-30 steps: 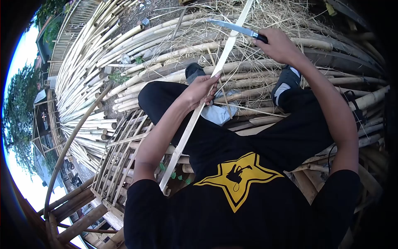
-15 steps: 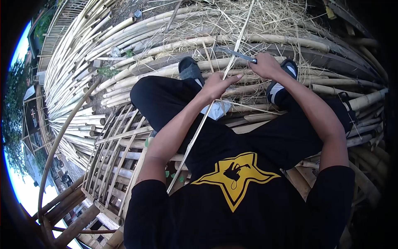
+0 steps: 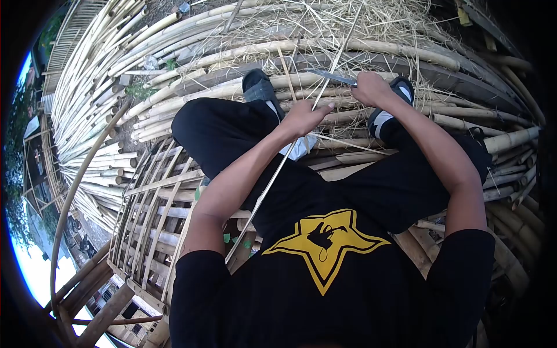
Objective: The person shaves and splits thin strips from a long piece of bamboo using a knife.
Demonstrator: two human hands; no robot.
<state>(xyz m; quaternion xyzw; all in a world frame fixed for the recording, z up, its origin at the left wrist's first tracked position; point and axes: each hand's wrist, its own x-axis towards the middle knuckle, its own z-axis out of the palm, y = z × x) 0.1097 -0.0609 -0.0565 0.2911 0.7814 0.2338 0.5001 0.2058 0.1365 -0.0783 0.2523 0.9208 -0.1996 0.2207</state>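
Note:
A long, thin bamboo strip slants from beside my left elbow up to the straw at the top. My left hand is closed around its middle, thumb stretched to the right. My right hand grips a knife by its handle, which the fingers mostly hide. The blade points left and crosses the strip just beyond my left hand; whether it touches the strip I cannot tell. Beneath my left hand lies a crumpled whitish cloth or bag, partly covered.
Bamboo poles lie under and around my legs, with a larger stack at the left. Straw-like shavings cover the far side. A slatted bamboo frame stands by my left arm. My sandalled feet rest among the poles.
The view has shifted slightly. The strip's upper part now leans further right, and the knife blade lies flatter. Both hands keep their hold.

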